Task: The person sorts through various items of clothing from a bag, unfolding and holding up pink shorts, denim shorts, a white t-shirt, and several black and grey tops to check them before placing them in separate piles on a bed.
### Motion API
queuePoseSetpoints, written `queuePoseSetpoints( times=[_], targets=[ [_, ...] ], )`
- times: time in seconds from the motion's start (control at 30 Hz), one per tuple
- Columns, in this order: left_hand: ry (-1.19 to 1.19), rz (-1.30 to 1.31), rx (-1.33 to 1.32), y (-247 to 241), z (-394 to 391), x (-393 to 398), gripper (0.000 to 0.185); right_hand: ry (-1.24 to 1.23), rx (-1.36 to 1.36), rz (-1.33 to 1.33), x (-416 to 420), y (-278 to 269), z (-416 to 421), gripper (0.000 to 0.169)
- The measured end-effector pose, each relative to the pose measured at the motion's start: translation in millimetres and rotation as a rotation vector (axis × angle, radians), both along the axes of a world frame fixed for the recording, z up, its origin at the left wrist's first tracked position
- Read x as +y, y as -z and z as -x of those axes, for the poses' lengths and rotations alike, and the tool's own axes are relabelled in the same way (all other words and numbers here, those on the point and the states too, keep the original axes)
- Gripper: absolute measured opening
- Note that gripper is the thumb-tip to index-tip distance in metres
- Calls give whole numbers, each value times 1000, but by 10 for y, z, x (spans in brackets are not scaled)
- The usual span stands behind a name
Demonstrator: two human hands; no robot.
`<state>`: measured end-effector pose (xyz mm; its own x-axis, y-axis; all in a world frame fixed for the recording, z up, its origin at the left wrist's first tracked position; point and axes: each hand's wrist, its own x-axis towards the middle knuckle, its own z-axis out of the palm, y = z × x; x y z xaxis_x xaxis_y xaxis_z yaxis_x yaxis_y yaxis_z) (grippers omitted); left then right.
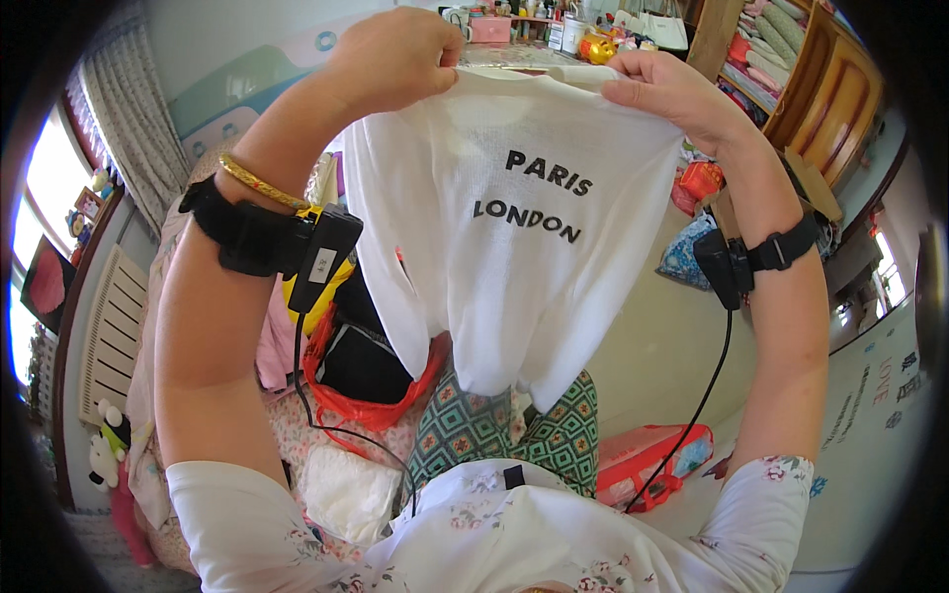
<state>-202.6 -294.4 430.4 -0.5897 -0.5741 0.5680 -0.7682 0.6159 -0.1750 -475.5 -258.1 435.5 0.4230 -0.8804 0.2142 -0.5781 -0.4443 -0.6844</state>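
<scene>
A white long-sleeved shirt [474,274] with black lettering hangs spread out in front of me, its lower part over my patterned trousers [474,422]. My left hand [397,59] pinches it near the top left, and my right hand [652,93] pinches the top right by the neckline. Behind the shirt at the left, a red plastic bag [385,415] stands on the bed with black clothing [367,363] in it. A folded white cloth [348,493] lies on the bed below that bag.
At the far side stands a cluttered dresser top [511,55]. An open wardrobe [756,67] holds folded textiles. Red bags [645,459] lie on the floor at my right, and a blue patterned bag [686,252] stands farther off. Cables run from both wrist devices.
</scene>
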Motion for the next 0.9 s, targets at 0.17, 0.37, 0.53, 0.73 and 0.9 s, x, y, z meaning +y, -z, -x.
queuePoseSetpoints(
  times=[0.17, 0.37, 0.53, 0.73, 0.9],
  targets=[
    [-4, -6, 2, 154, 82, 20, 14, 14, -3, 125, -14, 49, -82, 39],
    [53, -216, 126, 164, 83, -196, 20, 255, -199, 208, -19, -22, -338, 21],
    [335, -733, 416, 97, 56, -113, 37, 162, -892, -402, 140, -27, -398, 25],
    [363, -727, 84, -10, -172, -40, 55, 294, -1022, -360, 66, 0, -361, 26],
    [440, -634, -90, -76, -128, 249, 46, 225, -997, -284, -189, 107, 72, 30]
  ],
)
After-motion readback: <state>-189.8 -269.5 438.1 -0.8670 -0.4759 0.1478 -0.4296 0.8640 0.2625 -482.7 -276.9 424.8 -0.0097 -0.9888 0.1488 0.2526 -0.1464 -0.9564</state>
